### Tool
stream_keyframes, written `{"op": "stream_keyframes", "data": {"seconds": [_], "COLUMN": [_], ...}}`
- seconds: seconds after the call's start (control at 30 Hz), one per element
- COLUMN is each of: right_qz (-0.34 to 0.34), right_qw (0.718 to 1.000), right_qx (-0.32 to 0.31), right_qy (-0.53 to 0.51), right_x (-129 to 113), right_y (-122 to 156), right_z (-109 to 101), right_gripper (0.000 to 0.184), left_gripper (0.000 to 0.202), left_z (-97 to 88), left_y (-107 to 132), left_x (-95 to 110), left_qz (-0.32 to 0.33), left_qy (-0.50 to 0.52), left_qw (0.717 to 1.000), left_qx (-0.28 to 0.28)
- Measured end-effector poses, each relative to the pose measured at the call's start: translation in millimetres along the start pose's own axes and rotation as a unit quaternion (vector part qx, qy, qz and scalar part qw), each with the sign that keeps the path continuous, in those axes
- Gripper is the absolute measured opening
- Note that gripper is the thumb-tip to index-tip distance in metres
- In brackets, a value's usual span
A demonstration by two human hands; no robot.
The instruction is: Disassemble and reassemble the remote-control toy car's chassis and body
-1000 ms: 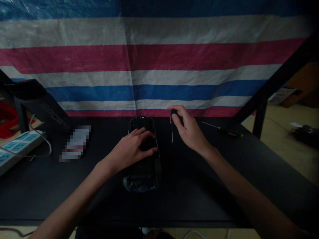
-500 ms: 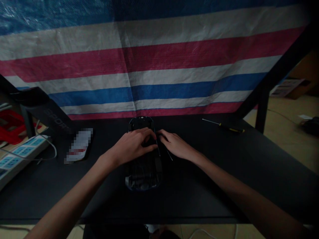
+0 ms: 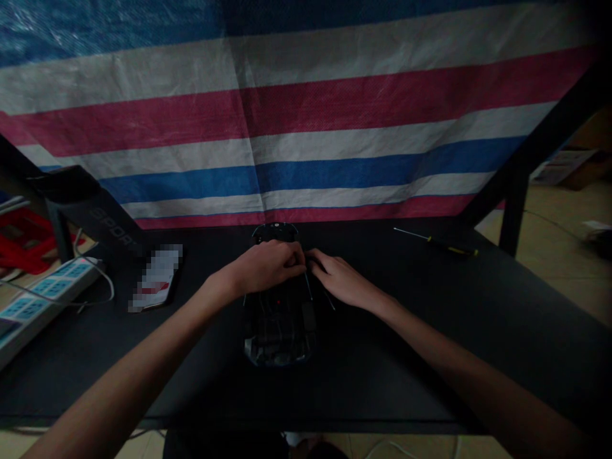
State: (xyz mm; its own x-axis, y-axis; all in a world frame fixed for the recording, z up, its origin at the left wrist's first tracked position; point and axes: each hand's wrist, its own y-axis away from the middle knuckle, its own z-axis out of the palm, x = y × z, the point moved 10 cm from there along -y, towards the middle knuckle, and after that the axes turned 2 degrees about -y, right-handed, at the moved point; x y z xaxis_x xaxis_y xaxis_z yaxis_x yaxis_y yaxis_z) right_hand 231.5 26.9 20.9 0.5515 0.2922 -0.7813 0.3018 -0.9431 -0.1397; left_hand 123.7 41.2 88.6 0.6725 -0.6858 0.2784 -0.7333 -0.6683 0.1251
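A dark oblong device [image 3: 280,325] with exposed inner parts lies on the black table [image 3: 430,331], lengthwise away from me. My left hand [image 3: 268,264] rests on its upper half with the fingers curled together over something too small to make out. My right hand [image 3: 342,280] lies just right of it, fingers reaching toward the left hand's fingertips. A thin metal screwdriver shaft [image 3: 329,299] shows under the right hand; whether the fingers grip it is unclear in the dim light.
A yellow-handled screwdriver [image 3: 437,244] lies at the back right. A blurred white card [image 3: 155,277] sits left of the device. A power strip [image 3: 38,303] with cables lies at the far left, beside a black slanted stand [image 3: 95,213]. A striped tarp [image 3: 296,121] hangs behind.
My right hand came down from holding a screwdriver upright at the back and moved left beside the device. My left hand curled and shifted slightly up the device, uncovering a small red spot.
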Motion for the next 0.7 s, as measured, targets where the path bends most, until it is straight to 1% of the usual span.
{"op": "stream_keyframes", "data": {"seconds": [0.13,0.23,0.33,0.43,0.57,0.6,0.7], "right_qz": [-0.001,-0.001,0.0,0.001,0.0,0.002,0.002], "right_qw": [1.0,1.0,1.0,1.0,1.0,1.0,1.0], "right_qx": [0.002,-0.002,-0.005,-0.005,-0.007,-0.009,-0.007], "right_qy": [0.01,0.015,0.017,0.016,0.007,0.004,-0.006], "right_x": [2,1,0,-2,-3,-3,-2], "right_y": [0,0,1,1,2,2,3], "right_z": [1,0,-1,-2,-2,-1,0], "right_gripper": [0.032,0.032,0.031,0.031,0.03,0.03,0.031], "left_gripper": [0.025,0.022,0.023,0.022,0.017,0.019,0.026], "left_z": [-3.9,-4.9,-8.6,-11.8,-8.2,-7.2,-5.0], "left_y": [-11,-17,-18,-15,0,5,21], "left_x": [3,6,9,14,17,17,20], "left_qz": [0.033,0.023,0.005,0.014,0.035,0.036,0.039], "left_qy": [-0.016,-0.024,-0.039,-0.051,-0.016,-0.008,-0.026], "left_qw": [0.999,0.998,0.997,0.997,0.999,0.999,0.997], "left_qx": [-0.033,-0.06,-0.062,-0.052,-0.032,-0.015,0.054]}}
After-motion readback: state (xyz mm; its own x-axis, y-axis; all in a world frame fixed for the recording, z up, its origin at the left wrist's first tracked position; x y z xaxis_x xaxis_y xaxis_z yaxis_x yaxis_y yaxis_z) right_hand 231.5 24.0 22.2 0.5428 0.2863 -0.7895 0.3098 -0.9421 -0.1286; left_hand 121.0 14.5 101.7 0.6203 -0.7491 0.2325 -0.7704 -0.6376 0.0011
